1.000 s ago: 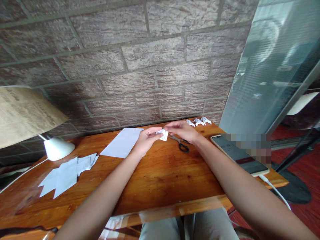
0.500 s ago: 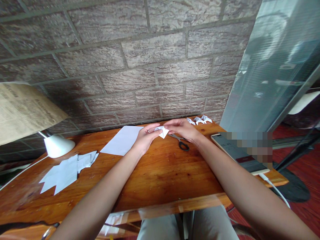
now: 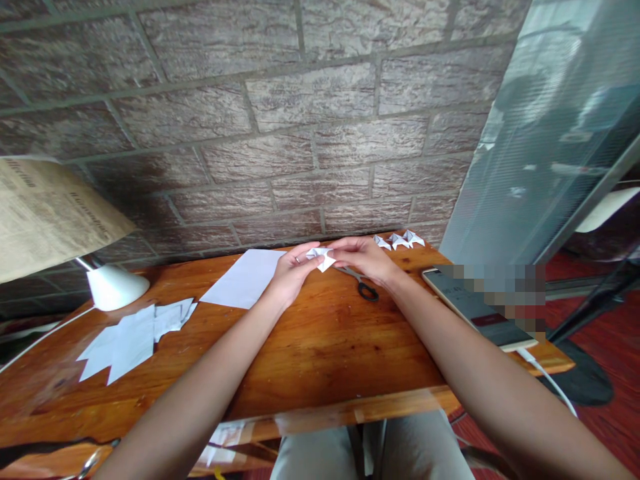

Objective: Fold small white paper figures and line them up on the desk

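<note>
A small piece of folded white paper [image 3: 325,261] is pinched between both hands above the far half of the wooden table. My left hand [image 3: 293,273] grips its left side, thumb on the near face. On its right side, my right hand [image 3: 364,259] closes thumb and fingers. Scissors [image 3: 368,291] with dark handles lie just under the right hand, which hides part of them. Behind that hand, three folded white paper pieces [image 3: 399,241] stand in a row near the wall. A flat white sheet [image 3: 243,280] lies beyond my left wrist.
Loose paper pieces [image 3: 131,343] overlap on the left of the wooden table [image 3: 345,353]. A lamp with a white base [image 3: 117,289] stands behind them. At the right edge lies a tablet or phone [image 3: 475,307] with a white cable [image 3: 550,380]. A brick-patterned wall [image 3: 280,160] borders the back.
The folded paper has tilted a little between my fingers, and its lower point has shifted slightly left and up. Both hands keep hold of it. The camera view has moved slightly.
</note>
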The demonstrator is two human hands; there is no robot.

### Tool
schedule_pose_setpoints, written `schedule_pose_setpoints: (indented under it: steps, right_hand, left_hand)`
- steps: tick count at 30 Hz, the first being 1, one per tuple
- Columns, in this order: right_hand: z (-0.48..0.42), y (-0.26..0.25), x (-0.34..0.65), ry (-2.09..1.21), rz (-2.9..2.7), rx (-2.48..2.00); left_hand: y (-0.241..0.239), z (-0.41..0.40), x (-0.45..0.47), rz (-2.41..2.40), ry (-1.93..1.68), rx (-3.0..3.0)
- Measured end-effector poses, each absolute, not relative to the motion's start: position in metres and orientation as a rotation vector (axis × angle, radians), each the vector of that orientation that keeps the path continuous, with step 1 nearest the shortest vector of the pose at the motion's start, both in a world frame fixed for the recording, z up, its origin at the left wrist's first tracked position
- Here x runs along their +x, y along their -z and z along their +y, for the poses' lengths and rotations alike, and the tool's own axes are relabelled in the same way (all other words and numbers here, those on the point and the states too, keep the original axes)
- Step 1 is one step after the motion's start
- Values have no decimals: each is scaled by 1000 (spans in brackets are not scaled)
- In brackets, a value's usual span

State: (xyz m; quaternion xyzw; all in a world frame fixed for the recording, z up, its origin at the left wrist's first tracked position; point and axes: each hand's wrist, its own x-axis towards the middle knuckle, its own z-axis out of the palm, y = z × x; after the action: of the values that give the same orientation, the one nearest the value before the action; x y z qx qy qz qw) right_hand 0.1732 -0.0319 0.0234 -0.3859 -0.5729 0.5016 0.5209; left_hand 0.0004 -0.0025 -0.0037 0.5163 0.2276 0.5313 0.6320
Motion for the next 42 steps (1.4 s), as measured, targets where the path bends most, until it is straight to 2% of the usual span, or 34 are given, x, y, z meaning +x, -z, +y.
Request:
schedule_pose_setpoints:
  steps: [19,27,42]
  right_hand:
    - [-24,-10,169,-1008,-1436,-957]
    - [-26,-15,173,-1253,-1335,-857]
    - [-24,-6,164,-1133,-1299,-940]
  left_hand:
    - [11,0,-1,649,-1278,1372]
    - [5,-4,1,609,-1237,1184]
    - [11,0,-1,644,-1278,1428]
